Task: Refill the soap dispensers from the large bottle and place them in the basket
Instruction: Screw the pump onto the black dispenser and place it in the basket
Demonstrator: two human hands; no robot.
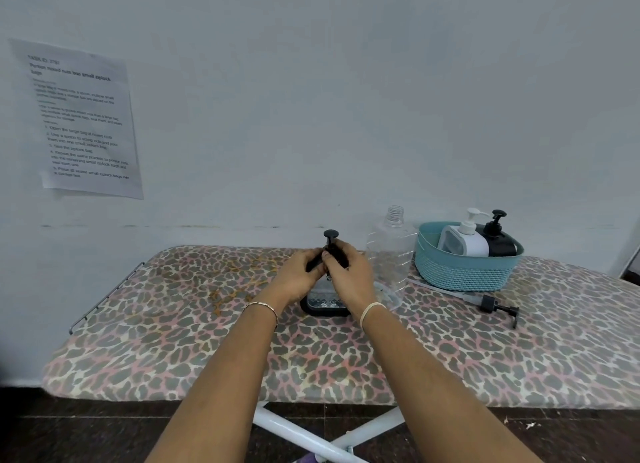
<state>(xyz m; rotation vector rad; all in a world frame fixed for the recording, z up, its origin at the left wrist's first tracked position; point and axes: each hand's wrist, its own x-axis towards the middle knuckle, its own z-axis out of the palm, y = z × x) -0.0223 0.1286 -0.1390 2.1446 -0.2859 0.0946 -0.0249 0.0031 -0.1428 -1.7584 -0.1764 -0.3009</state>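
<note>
Both forearms reach over the leopard-print table (pixel 194 352); the left hand (pixel 298 275) and right hand (pixel 349 275) each close their grip around the black pump top (pixel 330 236) of a clear dispenser (pixel 325 303) standing between them, apparently screwing it on. Two dispensers (pixel 465 237) already sit in the teal basket (pixel 460 272). Beside it stands the large bottle (pixel 391 251), uncapped, seemingly empty; its pump (pixel 491 305) lies loose. Basketing this last dispenser remains.

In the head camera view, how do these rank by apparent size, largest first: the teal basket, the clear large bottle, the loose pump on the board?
1. Teal basket
2. Clear large bottle, nearly comparable in area, so uncertain
3. Loose pump, clearly smallest
</note>
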